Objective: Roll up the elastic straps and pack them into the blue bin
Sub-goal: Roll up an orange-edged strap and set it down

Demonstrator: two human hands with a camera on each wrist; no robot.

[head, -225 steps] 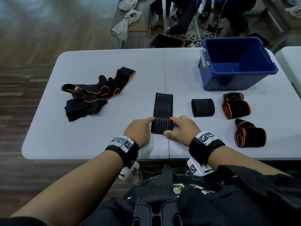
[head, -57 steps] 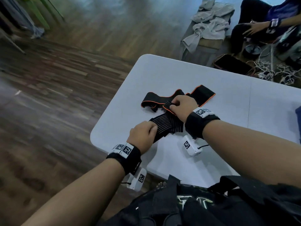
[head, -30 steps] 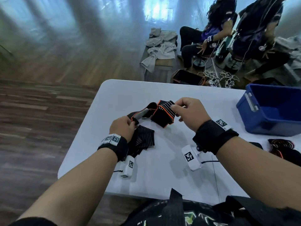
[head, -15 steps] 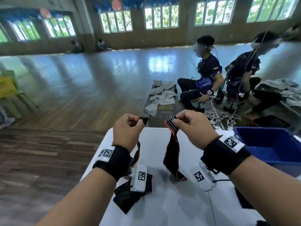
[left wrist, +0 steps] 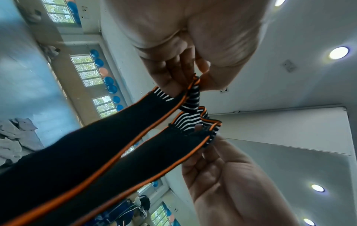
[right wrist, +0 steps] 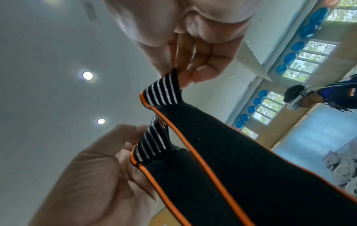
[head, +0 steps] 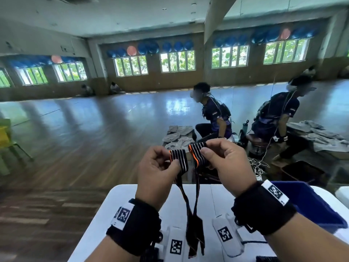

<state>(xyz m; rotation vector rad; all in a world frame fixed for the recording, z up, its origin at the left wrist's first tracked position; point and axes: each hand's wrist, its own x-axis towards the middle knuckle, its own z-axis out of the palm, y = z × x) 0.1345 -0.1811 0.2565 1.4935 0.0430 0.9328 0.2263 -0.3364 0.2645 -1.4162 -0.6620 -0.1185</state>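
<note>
A black elastic strap [head: 194,233] with orange edging hangs in a long loop from both raised hands down to the white table [head: 105,214]. My left hand [head: 169,161] pinches one white-striped end, and my right hand [head: 204,150] pinches the other, a few centimetres apart. The left wrist view shows the left hand [left wrist: 191,79] above and the right hand [left wrist: 209,137] below, each on an end of the strap [left wrist: 96,145]. From the right wrist, the right hand [right wrist: 179,75] and left hand [right wrist: 139,137] grip the strap [right wrist: 231,152] the same way. The blue bin [head: 309,207] stands at the right, partly behind my right wrist.
Beyond the table's far edge, two people [head: 215,118] sit among cables on the floor. A low bench with grey cloths [head: 177,135] stands behind my hands. A dark ribbed strap [head: 149,256] lies under my left wrist near the table's front.
Both hands have lifted the orange-edged strap off the table, now holding its two ends high and close together. The head view has tilted up to the room.
</note>
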